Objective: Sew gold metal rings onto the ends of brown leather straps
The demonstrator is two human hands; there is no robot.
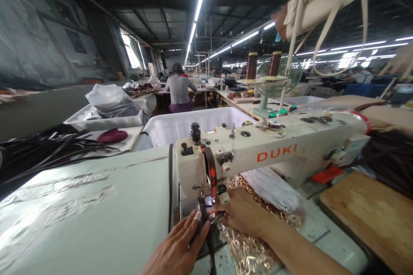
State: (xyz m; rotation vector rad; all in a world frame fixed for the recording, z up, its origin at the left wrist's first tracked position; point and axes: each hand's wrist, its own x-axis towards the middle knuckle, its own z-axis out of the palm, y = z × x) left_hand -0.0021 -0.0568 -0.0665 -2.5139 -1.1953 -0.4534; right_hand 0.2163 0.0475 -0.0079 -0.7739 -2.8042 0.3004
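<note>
A narrow dark brown strap [211, 249] runs toward me from under the presser foot of a white sewing machine [238, 150]. On its left edge lies my left hand [180, 242], closed with thumb and fingertips on the strap, a white wrap around one finger. My right hand [241, 210] reaches in below the machine arm from the right. Its fingers are curled, and the index fingertip is beside the strap close to the needle area. A shiny metal piece [217, 218] shows under those fingers; whether they hold it I cannot tell.
Gold-coloured metal hooks and chains [248, 249] in clear plastic lie right of the needle area. A wooden board [371, 210] is farther right. Behind the machine stands a white bin [196, 122]. Dark straps [38, 150] heap at the left; a person [180, 90] sits ahead.
</note>
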